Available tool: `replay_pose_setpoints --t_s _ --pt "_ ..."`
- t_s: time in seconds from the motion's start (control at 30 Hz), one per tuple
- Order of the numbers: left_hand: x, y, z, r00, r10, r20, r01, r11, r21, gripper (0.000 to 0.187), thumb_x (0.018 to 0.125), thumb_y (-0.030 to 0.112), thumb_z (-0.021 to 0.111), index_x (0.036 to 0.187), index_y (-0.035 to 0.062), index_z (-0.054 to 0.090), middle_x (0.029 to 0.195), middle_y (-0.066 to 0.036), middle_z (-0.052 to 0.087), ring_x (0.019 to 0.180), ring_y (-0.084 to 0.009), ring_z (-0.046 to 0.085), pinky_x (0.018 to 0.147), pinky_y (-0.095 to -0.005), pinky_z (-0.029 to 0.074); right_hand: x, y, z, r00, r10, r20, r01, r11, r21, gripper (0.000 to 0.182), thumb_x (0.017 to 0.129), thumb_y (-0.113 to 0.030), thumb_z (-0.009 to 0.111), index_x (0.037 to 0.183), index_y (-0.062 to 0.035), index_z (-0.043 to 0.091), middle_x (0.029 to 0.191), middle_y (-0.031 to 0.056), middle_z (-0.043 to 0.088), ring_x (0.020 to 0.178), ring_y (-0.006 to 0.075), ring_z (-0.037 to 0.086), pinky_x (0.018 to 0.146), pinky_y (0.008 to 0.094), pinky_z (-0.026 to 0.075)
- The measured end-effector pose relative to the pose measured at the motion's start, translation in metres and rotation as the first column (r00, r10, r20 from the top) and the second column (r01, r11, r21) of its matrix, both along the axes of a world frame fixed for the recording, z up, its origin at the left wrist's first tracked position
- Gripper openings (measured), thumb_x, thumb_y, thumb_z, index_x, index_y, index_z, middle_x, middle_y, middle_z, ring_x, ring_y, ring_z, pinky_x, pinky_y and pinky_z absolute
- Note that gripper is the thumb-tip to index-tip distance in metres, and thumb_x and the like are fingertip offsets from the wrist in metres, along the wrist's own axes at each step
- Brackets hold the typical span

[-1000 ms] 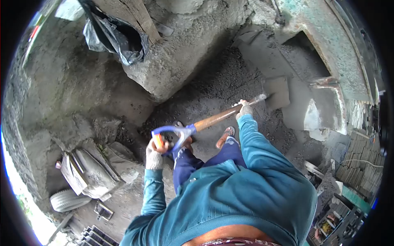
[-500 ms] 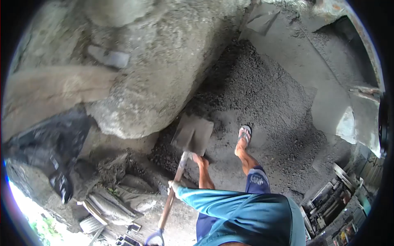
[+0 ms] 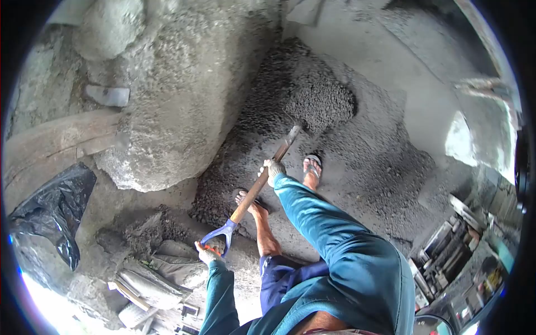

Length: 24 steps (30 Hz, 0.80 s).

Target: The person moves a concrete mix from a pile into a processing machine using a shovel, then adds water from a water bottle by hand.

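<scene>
A shovel with a wooden shaft and a blue D-shaped grip runs diagonally across the middle of the view. My left hand is closed around the grip at its lower end. Further up the shaft, my right hand is wrapped round the wood. Dark, coarse gravel is heaped at the blade end and hides most of the blade. Both feet, in flip-flops, stand on the dark ground on either side of the shaft.
A large pale rock rises at the left of the work area. A crumpled black plastic bag lies further left, below a wooden beam. Bricks and clutter are stacked at right. Concrete slabs border the gravel at upper right.
The shovel has moved up and right; its blade was bare and visible beside my foot and is now under gravel. My left hand, formerly out of view, is on the grip.
</scene>
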<state>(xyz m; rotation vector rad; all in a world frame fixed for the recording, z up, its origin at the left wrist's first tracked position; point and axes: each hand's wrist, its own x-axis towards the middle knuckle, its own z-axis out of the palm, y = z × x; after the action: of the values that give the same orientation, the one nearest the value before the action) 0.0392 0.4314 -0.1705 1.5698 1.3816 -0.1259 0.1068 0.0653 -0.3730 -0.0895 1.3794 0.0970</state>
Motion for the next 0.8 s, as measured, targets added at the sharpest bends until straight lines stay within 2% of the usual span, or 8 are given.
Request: replay_pose_setpoints --t_s 0.17,0.23,0.33,0.57,0.67,0.7,0.73,0.8 --pt "-0.013 0.016 0.013 0.990 -0.141 -0.021 0.141 0.990 -0.003 0.065 0.090 0.066 0.055 0.132 0.0172 0.054 0.087 -0.001 0.058 0.064 -0.0193 0.051 0.056 -0.0338 0.042 -0.095 -0.027 0.065 0.968 -0.245 0.057 0.248 0.968 -0.050 0.014 0.086 -0.010 0.065 0.094 -0.0122 0.054 0.076 0.0043 0.053 0.060 0.0251 0.053 0.057 0.0464 0.049" --pt "-0.010 -0.018 0.038 0.967 -0.252 -0.035 0.252 0.968 -0.006 0.061 0.091 0.069 0.050 0.103 0.0111 0.065 0.072 -0.004 0.059 0.053 -0.0206 0.050 0.049 -0.0336 0.041 -0.137 -0.056 0.114 0.936 -0.350 0.023 0.351 0.935 -0.057 0.019 0.086 -0.010 0.065 0.099 -0.0129 0.052 0.074 0.0038 0.052 0.060 0.0246 0.053 0.058 0.0457 0.049" --pt "0.001 -0.097 0.075 0.878 -0.473 -0.079 0.429 0.849 -0.308 0.074 0.092 0.074 0.037 0.047 0.0147 0.035 0.041 -0.007 0.038 0.035 -0.0246 0.040 0.035 -0.0382 0.034 -0.206 -0.103 0.158 0.868 -0.497 -0.017 0.464 0.822 -0.332 0.018 0.085 -0.003 0.060 0.098 -0.0111 0.051 0.076 0.0064 0.053 0.050 0.0246 0.051 0.045 0.0434 0.045" --pt "0.002 -0.320 0.141 0.631 -0.772 0.070 0.552 0.384 -0.740 0.059 0.087 0.072 0.050 0.078 0.0137 0.051 0.063 -0.001 0.048 0.050 -0.0187 0.047 0.042 -0.0313 0.039 -0.355 -0.255 0.394 0.630 -0.703 0.330 0.696 0.323 -0.641 0.005 0.090 -0.012 0.051 0.086 -0.0090 0.050 0.070 0.0091 0.054 0.062 0.0304 0.056 0.063 0.0510 0.050" --pt "-0.026 -0.426 0.247 0.396 -0.744 0.538 0.635 -0.202 -0.746 0.061 0.084 0.069 0.055 0.092 0.0103 0.065 0.075 -0.004 0.062 0.054 -0.0162 0.052 0.044 -0.0296 0.041 -0.418 -0.317 0.494 0.656 -0.649 0.387 0.604 0.143 -0.784 0.008 0.089 -0.013 0.052 0.087 -0.0053 0.052 0.067 0.0118 0.055 0.057 0.0294 0.057 0.058 0.0462 0.052" --pt "-0.039 -0.447 0.263 0.370 -0.673 0.640 0.619 -0.335 -0.710 0.055 0.084 0.060 0.059 0.092 0.0056 0.065 0.077 -0.005 0.064 0.058 -0.0162 0.057 0.050 -0.0303 0.046 -0.437 -0.334 0.526 0.612 -0.641 0.463 0.613 0.015 -0.790 0.015 0.089 -0.017 0.054 0.081 -0.0054 0.049 0.061 0.0124 0.053 0.051 0.0297 0.055 0.054 0.0475 0.051" --pt "-0.046 -0.464 0.303 0.024 -0.479 0.877 0.730 -0.592 -0.343 0.050 0.081 0.054 0.065 0.089 0.0049 0.066 0.078 -0.007 0.064 0.062 -0.0209 0.059 0.056 -0.0336 0.048 -0.465 -0.347 0.541 0.631 -0.534 0.563 0.604 -0.118 -0.788 0.014 0.089 -0.018 0.054 0.083 -0.0068 0.049 0.062 0.0104 0.053 0.053 0.0279 0.055 0.055 0.0472 0.050" --pt "-0.060 -0.496 0.383 -0.560 0.110 0.821 0.681 -0.503 0.532 0.041 0.075 0.043 0.077 0.083 0.0034 0.067 0.080 -0.012 0.064 0.071 -0.0302 0.064 0.068 -0.0401 0.052 -0.501 -0.354 0.578 0.480 -0.395 0.784 0.820 -0.117 -0.561 0.022 0.089 -0.030 0.059 0.089 -0.0083 0.054 0.067 0.0053 0.053 0.062 0.0237 0.056 0.064 0.0423 0.052"
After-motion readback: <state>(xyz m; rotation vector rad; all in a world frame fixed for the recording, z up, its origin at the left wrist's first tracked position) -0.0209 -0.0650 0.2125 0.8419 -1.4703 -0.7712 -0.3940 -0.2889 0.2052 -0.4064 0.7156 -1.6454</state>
